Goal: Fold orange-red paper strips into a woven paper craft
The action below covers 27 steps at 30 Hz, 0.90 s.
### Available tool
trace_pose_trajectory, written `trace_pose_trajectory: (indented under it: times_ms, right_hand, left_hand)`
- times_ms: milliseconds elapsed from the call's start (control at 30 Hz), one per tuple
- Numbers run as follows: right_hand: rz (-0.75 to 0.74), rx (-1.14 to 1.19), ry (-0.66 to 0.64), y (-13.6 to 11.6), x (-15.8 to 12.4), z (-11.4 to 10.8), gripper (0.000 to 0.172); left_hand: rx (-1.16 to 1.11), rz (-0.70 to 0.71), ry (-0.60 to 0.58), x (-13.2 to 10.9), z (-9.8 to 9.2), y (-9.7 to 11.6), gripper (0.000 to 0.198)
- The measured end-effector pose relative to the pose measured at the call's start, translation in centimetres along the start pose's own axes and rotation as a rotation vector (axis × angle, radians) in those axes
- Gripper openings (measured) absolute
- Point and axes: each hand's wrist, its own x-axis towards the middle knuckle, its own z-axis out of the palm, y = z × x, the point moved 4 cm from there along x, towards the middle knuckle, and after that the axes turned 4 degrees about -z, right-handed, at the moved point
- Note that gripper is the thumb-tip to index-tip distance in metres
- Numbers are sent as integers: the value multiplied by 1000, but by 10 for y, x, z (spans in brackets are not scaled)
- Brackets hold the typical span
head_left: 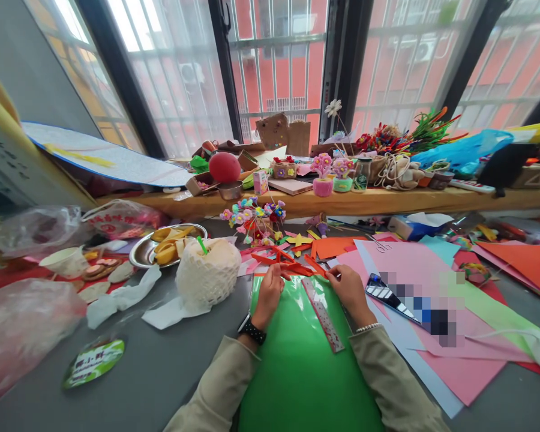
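Folded strips of orange-red paper (292,264) lie across the far end of a glossy green sheet (301,372). My left hand (270,292), with a black watch on its wrist, has its fingers closed at the left part of the strips. On the other side my right hand (348,289), a beaded bracelet at its wrist, pinches the right end of a strip between thumb and fingers. Between the hands, a patterned ruler (324,318) rests slanted on the green sheet.
A coconut in white netting (208,273) and a metal bowl (138,252) stand at the left. Pink paper (477,372) and a dark phone (393,297) lie at the right. Behind are pipe-cleaner flowers (254,217) and a crowded wooden sill (387,203).
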Motion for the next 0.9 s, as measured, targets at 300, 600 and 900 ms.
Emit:
trace_pose_trajectory:
  times_ms: [300,600,900]
  right_hand:
    - [36,88,24,-1,-1,-4,14]
    - [-34,274,8,-20,-1,-7,18]
    - [-218,274,-117,-45,-13,1,14]
  left_hand:
    - [-25,-59,26,4,-3,-3,21]
    - [-158,-116,16,3,2,-5,9]
    - [-106,-140,-31,2,6,-9,11]
